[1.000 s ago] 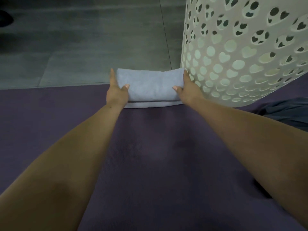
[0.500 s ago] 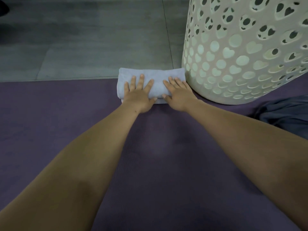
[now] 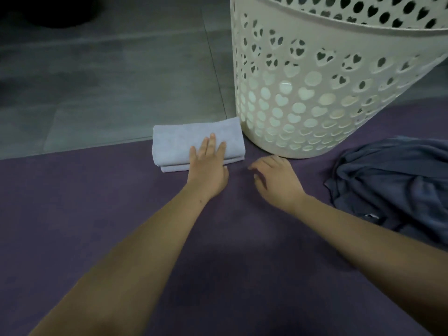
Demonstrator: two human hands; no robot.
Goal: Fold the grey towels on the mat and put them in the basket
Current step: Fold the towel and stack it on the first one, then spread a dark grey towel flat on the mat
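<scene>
1. The folded towel [image 3: 197,144] lies at the far edge of the mat [image 3: 121,214], partly over onto the floor [image 3: 109,81], its right end just beside the foot of the basket [image 3: 339,93].
2. Its long axis runs left to right across your view, so the short ends face each hand and the stacked fold edges face you.
3. Your left hand [image 3: 208,163] is the nearer one: it rests flat on the towel's near right part, fingers straight and spread, gripping nothing.
4. Your right hand [image 3: 274,180] is off the towel, over the mat just right of it and near the basket's base, fingers loosely curled and holding nothing. I cannot tell whether it touches the mat.
5. Both forearms reach forward, the left nearly straight to the towel, the right angled in from the right.
6. The lift likely calls for a hand at each short end, then up and right over the tall rim.
7. A dark blue cloth [image 3: 392,185] lies crumpled on the mat to your right.
</scene>
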